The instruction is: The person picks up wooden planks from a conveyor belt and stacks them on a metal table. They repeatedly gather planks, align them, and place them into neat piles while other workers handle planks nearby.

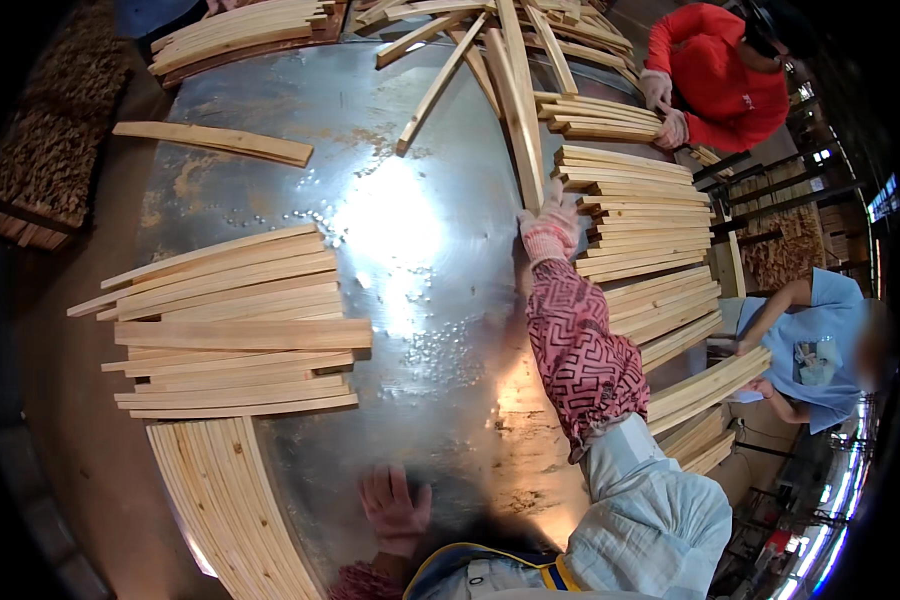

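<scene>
Shiny metal tabletop carries stacked wooden slats at nine o'clock. Left hand, gloved, lies open and flat at six o'clock. Right hand grips a long slat pointing toward twelve o'clock.

Counter: a large, shiny sheet-metal top, scuffed and rust-stained, with a bright glare near its middle.
Left stacks: pale wooden slats piled flat in layers, long sides running across the counter.
Front-left fan: slats laid side by side, reaching over the near edge.
Single slat: lies alone at the far left, well apart from the piles.
Right stacks: neat layered slats along the right edge.
Far heap: loose slats crossing one another at angles.
Far-left pile: slats bundled at the far corner.
Sawdust: specks scattered near the front edge.
</scene>
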Motion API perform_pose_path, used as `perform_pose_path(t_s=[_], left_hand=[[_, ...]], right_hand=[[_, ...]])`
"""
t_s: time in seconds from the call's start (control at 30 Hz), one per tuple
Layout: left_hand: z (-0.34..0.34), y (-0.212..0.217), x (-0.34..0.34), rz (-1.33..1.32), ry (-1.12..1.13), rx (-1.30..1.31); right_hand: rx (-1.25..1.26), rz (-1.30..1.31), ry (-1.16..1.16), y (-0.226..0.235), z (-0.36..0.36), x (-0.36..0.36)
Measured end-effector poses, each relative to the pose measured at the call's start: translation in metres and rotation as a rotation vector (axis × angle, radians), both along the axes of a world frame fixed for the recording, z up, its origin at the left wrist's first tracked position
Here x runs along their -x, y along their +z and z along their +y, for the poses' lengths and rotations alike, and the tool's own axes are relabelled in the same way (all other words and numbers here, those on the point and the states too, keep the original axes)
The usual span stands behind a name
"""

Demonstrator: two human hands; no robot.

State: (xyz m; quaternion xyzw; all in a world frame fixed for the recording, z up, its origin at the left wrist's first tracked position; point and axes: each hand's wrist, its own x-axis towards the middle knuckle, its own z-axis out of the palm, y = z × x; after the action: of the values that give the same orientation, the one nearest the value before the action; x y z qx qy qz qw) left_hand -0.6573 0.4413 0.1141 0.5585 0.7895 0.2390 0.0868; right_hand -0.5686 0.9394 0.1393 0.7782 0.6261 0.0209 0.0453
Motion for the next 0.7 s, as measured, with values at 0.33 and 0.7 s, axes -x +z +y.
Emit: perform_pose_path(t_s=[0.33,0.7], left_hand=[[0.265,-0.001,0.044,-2.02,-0.101,0.184],[0.206,-0.02,0.022,-2.663,0.056,-0.191]], right_hand=[[-0.313,0.299,1.405,0.028,-0.123,-0.05],[0.185,0.755,0.083,0.019,0.038,0.012]])
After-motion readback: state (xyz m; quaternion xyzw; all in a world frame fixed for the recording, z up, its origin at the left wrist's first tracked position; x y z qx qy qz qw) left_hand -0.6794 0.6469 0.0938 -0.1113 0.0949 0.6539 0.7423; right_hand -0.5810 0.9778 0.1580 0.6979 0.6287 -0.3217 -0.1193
